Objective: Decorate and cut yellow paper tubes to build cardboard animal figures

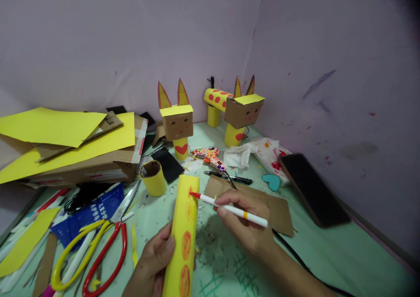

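A person's right hand (246,218) pinched a white marker (236,209), its red tip on a yellow tube (180,240) that the left hand (158,255) gripped upright, slightly tilted, above the near edge of the bench (328,253). Lower ovals (186,245) wore an orange-red fill; those toward the top looked only partly coloured. Neat work, it seemed, called for a firm but gentle left grip, lest the tube dent or roll, with fingers kept off possibly wet ink. Short, light strokes, outline first and then inward, suited the curved face, and even spacing down the strip mattered. Toward the bench's back edge, two box-headed figures (178,125), one with a red-spotted body, offered a pattern for rounder, solid spots.
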`<state>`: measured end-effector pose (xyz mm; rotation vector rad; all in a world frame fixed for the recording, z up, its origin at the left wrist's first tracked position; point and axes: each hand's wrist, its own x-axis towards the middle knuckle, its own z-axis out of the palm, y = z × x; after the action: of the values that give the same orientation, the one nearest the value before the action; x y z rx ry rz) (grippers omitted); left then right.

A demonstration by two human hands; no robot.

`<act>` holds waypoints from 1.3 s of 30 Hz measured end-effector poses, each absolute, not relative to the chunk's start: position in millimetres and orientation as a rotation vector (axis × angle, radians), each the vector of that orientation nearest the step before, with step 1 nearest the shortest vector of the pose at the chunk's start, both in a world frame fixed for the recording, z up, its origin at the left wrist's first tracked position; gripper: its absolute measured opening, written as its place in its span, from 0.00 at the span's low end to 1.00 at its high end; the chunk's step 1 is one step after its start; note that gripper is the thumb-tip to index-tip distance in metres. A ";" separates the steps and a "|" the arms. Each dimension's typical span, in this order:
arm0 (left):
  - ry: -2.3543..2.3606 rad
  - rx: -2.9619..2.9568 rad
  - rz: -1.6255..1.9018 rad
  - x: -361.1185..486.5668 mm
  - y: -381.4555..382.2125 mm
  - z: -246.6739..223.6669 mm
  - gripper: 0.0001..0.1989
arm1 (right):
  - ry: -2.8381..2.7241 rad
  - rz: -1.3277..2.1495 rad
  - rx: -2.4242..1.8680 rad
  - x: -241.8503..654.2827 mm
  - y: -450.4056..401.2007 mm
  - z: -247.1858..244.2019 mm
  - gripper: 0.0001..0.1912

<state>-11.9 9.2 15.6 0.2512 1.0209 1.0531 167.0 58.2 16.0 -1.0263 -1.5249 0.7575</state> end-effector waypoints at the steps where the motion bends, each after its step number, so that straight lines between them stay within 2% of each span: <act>1: 1.020 0.262 1.050 -12.1 9.3 15.2 0.15 | -1.526 0.755 -1.027 166.6 58.3 15.8 0.04; 9: 1.045 0.265 1.054 -11.7 9.0 16.8 0.24 | -1.459 0.703 -1.107 167.0 54.5 10.3 0.03; 15: 1.039 0.269 1.048 -12.5 9.0 16.3 0.24 | -1.444 0.813 -1.091 166.4 52.0 9.8 0.03; 24: 1.015 0.226 1.027 -13.0 9.2 17.2 0.16 | -1.496 0.736 -1.046 166.6 52.6 11.2 0.03; 39: 0.995 0.249 1.002 -13.3 9.5 15.0 0.15 | -1.448 0.716 -1.112 164.7 54.5 11.4 0.03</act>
<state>-13.3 9.5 15.0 0.2495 0.9946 1.0020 164.7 54.5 11.4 -1.1121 -1.4477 0.7160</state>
